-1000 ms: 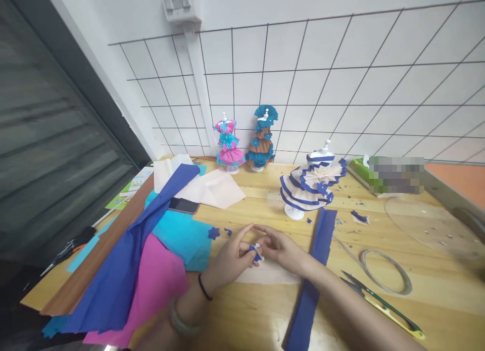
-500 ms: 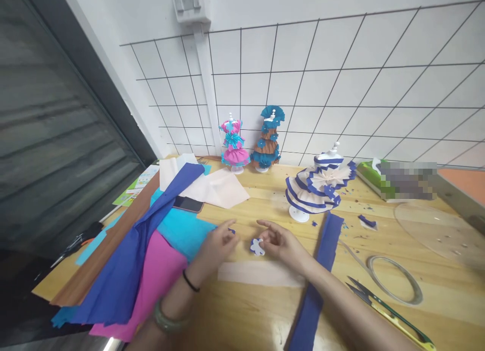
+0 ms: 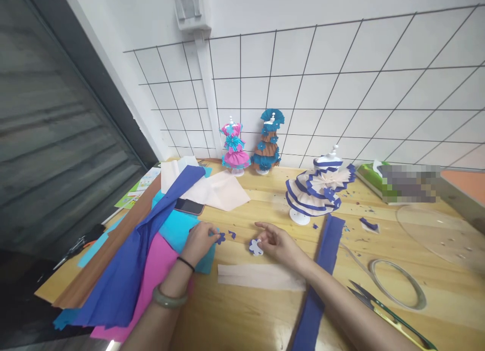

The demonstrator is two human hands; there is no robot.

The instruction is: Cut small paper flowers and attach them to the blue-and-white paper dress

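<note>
My right hand (image 3: pixel 278 245) pinches a white paper flower (image 3: pixel 256 247) with blue showing along its edge, just above the table. To the left, my left hand (image 3: pixel 203 240) has its thumb and forefinger closed at a small blue paper flower (image 3: pixel 221 238). A small blue paper scrap (image 3: pixel 232 235) lies between the two hands. Below them is a pale strip of crepe paper (image 3: pixel 257 276). A long blue crepe strip (image 3: pixel 329 250) passes under my right forearm. Behind, to the right, stands a small mannequin (image 3: pixel 316 187) in a cream and blue ruffled paper dress.
Coloured crepe sheets (image 3: pixel 125 270) and a phone (image 3: pixel 189 206) are at left. Two dressed mannequins, one pink (image 3: pixel 235 151) and one teal and brown (image 3: pixel 267 146), stand by the wall. At right are snips (image 3: pixel 390 315), a tape roll (image 3: pixel 397 285) and a tissue pack (image 3: pixel 369 177).
My left hand has moved left, away from my right hand, with the blue flower now visible at its fingertips. The blue scrap lies uncovered. My right hand stays nearly in place.
</note>
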